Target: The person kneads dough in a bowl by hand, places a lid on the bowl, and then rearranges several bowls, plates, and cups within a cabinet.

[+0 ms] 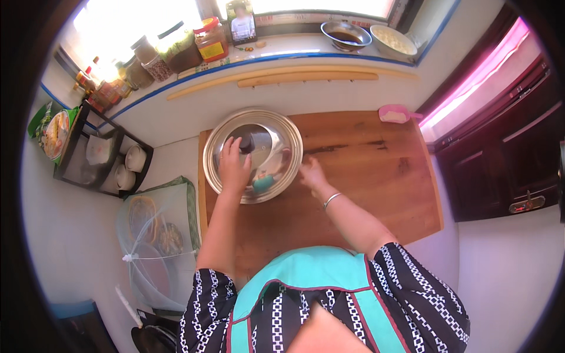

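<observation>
A shiny, round metal lid point(259, 126) with a dark knob point(246, 142) sits at the left part of a brown wooden board point(365, 176). It seems to cover a basin, though what lies under it is hidden. My left hand point(233, 167) is over the lid beside the knob, its fingers apart; whether they touch the metal I cannot tell. Close to the lid's right rim is my right hand point(313, 175), wearing a bracelet on the wrist. Its fingers are loosely stretched, and nothing shows in them.
A pink scoop point(394, 114) with white contents lies at the board's far right corner. Jars point(210, 41), a metal bowl point(346, 36) and a pale bowl point(393, 42) line the windowsill. Rolling pins point(306, 77) lie below. A mesh food cover point(153, 241) and black rack point(106, 150) stand left.
</observation>
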A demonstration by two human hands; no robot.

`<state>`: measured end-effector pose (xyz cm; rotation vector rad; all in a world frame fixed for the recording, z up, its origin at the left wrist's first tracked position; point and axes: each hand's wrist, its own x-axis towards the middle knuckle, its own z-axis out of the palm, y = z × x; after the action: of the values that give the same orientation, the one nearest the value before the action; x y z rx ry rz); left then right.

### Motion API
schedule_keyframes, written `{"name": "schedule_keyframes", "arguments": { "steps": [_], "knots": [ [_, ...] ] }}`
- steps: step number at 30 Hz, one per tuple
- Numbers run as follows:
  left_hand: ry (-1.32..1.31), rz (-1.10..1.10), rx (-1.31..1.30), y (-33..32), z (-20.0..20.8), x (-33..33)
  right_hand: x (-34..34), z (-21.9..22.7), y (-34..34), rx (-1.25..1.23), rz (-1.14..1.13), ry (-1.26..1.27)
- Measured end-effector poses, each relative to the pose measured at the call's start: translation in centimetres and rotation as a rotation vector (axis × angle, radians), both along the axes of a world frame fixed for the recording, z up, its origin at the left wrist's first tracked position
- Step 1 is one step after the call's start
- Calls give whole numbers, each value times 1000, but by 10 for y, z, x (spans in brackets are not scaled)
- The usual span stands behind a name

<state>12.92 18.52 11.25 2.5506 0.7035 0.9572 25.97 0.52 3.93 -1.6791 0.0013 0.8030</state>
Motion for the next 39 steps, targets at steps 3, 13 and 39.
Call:
{"name": "schedule_keyframes", "arguments": {
  "steps": [3,13,39],
  "knots": [
    [1,-287,-98,-70,27,6,47,-43,-22,54,-175,-345],
    [124,-766,21,-240,87,-10,8,87,-82,569,-23,442],
    [395,-591,-139,-400,74,-205,-239,88,-249,319,1360,-863]
  ]
}}
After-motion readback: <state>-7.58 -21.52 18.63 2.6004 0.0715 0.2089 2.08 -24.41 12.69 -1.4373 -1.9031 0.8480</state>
